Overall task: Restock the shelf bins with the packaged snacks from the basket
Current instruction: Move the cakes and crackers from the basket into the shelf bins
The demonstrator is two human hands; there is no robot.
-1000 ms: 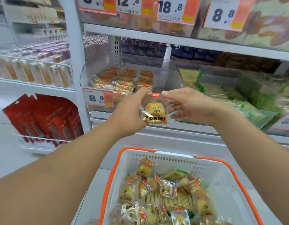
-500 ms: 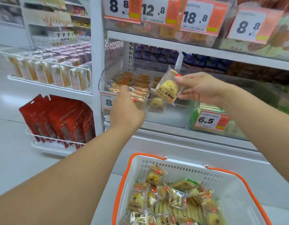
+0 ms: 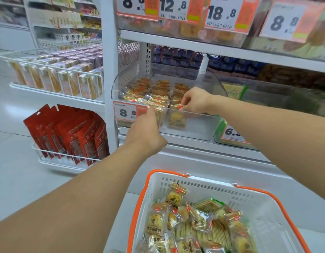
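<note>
With the right hand [image 3: 194,103] pinching a snack pack [image 3: 176,106] over the clear bin [image 3: 198,123] and the left hand [image 3: 147,128] gripping its front rim, a careless release may topple the pack, while many wait in the basket [image 3: 200,183]

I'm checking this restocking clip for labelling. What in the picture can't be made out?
Head view only:
- Left hand: its fingertips are behind its own knuckles at the clear bin front, so its grip is unclear.
- 6-something price tag: cut off by the right forearm.
- Green packets right of the bin: blurred.
- Basket: its near end is cut by the bottom edge.
- Right hand pinches a snack packet; its print is too small.
</note>
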